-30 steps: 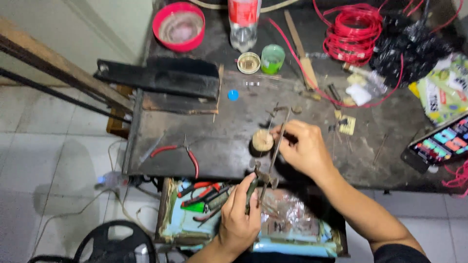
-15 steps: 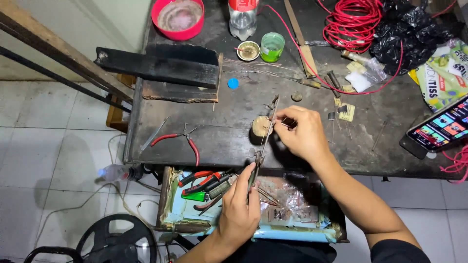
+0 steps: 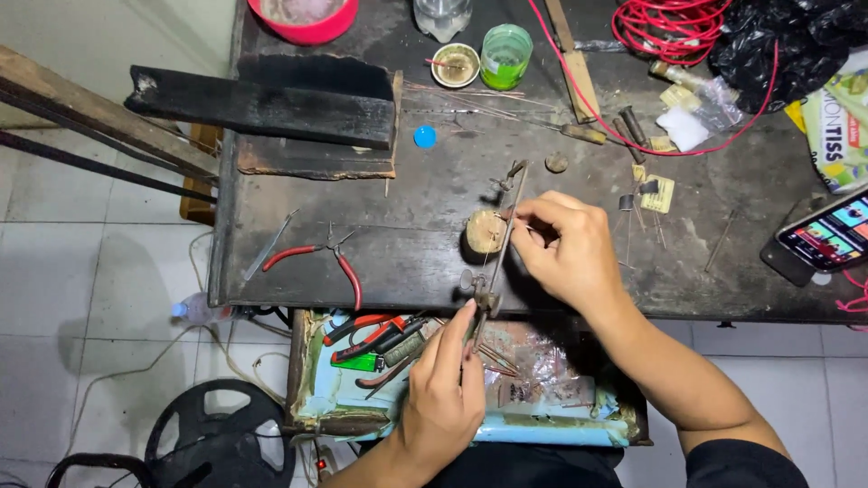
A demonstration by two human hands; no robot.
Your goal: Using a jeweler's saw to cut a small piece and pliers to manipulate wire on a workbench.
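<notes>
Metal rod tool (image 3: 500,248): a thin, long piece lying slantwise across the near edge of the dark surface (image 3: 407,244), its lower end carrying a small clamp-like head just over the open drawer (image 3: 579,425).
Left hand (image 3: 443,398): comes up from below; the forefinger and thumb close on the lower end of the rod tool, so this grip is pinched shut and steadies it.
Right hand (image 3: 565,248): rests on the surface just beside the rod's middle; the fingertips pinch something very small against the rod, too small to name.
Round wooden piece (image 3: 485,231): a pale stub standing right beside the rod, on its left, touching or nearly so; I cannot tell which.
Doing it well: judging by the two pinches, this is fine fitting work. The left hand should hold the rod steady while only the right fingertips move; keeping the right wrist planted on the surface would help, and so would keeping the small part over the surface, not over the drawer, where a drop would lose it among the clutter.
Nearby: red-handled pliers (image 3: 321,258) lie well to the left; thin wire leads (image 3: 633,217) and a small tan board (image 3: 663,192) sit to the right; a phone (image 3: 827,237) lies at the far right edge.
Risk: the rod overhangs the edge, so a slack left grip could let it tip.
</notes>
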